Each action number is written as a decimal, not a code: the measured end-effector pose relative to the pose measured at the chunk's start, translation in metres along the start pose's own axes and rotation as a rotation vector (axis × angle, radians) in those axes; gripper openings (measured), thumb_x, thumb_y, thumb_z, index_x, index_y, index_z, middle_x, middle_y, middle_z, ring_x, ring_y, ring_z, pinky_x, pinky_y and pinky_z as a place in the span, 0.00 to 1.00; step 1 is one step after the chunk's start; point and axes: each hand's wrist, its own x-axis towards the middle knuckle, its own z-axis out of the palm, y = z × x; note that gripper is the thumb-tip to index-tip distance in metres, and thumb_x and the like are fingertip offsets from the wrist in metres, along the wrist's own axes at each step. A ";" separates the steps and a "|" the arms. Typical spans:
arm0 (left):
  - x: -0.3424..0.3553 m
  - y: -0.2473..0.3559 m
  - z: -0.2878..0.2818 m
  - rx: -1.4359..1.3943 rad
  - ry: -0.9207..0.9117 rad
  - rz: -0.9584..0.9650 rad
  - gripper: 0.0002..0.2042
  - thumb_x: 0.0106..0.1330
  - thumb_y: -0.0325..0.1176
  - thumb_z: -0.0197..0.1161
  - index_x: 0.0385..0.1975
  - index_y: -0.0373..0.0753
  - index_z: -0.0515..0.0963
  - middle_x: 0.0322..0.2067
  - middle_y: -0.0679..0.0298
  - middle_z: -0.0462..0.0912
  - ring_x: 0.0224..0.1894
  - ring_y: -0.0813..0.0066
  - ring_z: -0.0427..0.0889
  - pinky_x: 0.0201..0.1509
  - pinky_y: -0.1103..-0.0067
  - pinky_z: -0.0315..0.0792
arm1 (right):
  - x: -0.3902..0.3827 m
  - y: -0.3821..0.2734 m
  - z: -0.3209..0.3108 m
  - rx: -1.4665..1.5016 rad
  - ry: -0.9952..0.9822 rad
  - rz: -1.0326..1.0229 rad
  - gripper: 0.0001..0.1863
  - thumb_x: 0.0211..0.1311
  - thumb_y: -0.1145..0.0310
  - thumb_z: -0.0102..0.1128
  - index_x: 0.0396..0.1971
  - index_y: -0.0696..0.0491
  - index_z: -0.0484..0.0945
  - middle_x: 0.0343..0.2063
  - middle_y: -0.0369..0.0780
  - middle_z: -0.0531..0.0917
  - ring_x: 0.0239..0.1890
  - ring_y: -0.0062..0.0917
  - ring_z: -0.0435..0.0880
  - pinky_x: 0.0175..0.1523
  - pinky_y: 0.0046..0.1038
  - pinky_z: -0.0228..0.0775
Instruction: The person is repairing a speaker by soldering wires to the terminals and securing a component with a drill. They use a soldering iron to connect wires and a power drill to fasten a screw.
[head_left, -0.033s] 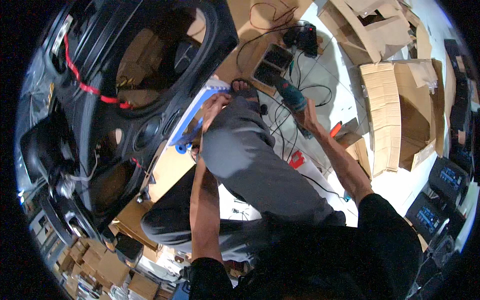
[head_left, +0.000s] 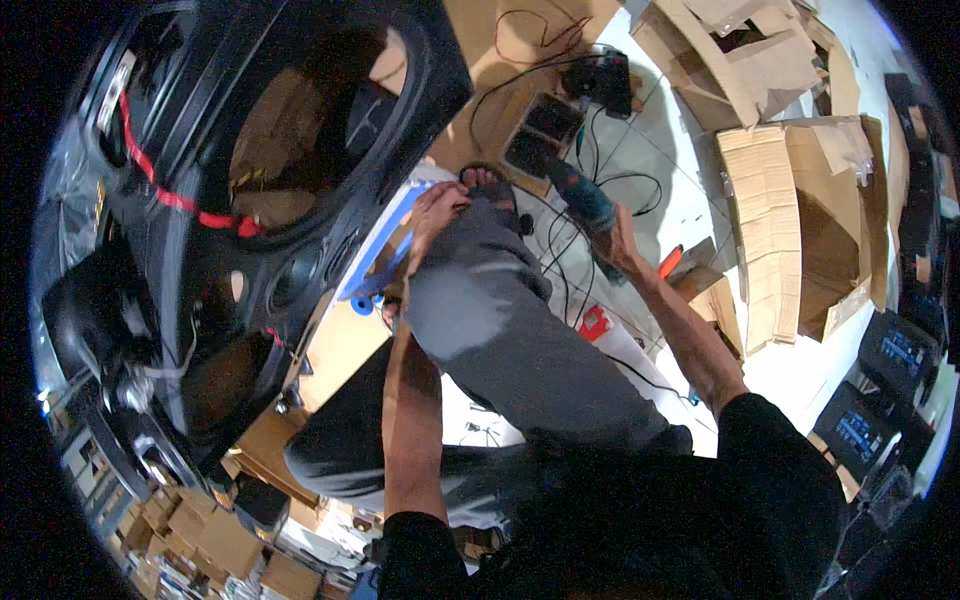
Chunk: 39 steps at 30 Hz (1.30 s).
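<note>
My right hand is wrapped round the grip of a teal and black power drill. The drill's front end points up and left, over the edge of a black tray with two compartments. Above my raised knee is my left hand, its fingers bent and pressed together. Whatever they may hold is too small to make out. Beside that hand runs a white panel with a blue edge, next to a large black car door panel with a wide oval opening.
Black cables loop over the white tiled floor right of the tray. A red-handled tool and a small red object lie near my right forearm. Opened cardboard boxes stand at the right. A blue ring lies by the panel.
My left hand has shifted slightly right and up above the knee. The drill has moved a little left. The view has shifted slightly.
</note>
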 end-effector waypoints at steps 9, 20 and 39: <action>0.100 0.022 0.106 0.831 0.108 0.536 0.11 0.57 0.31 0.60 0.38 0.35 0.76 0.28 0.51 0.79 0.33 0.54 0.79 0.37 0.64 0.72 | -0.085 -0.114 -0.075 0.392 0.045 0.427 0.26 0.60 0.51 0.48 0.44 0.61 0.75 0.31 0.40 0.81 0.23 0.18 0.76 0.22 0.21 0.66; 0.179 -0.092 0.087 1.090 0.199 0.908 0.10 0.64 0.31 0.47 0.38 0.35 0.74 0.37 0.48 0.75 0.42 0.49 0.75 0.44 0.61 0.70 | -0.089 -0.160 -0.100 0.477 0.177 0.639 0.10 0.45 0.71 0.70 0.27 0.57 0.79 0.19 0.32 0.79 0.22 0.15 0.75 0.27 0.23 0.69; -0.050 0.165 0.087 -0.587 -0.062 0.250 0.11 0.67 0.38 0.57 0.36 0.34 0.75 0.25 0.67 0.74 0.26 0.81 0.69 0.30 0.84 0.64 | -0.097 -0.212 -0.145 0.110 -0.019 0.446 0.17 0.50 0.59 0.69 0.38 0.52 0.80 0.32 0.37 0.84 0.33 0.29 0.82 0.42 0.29 0.73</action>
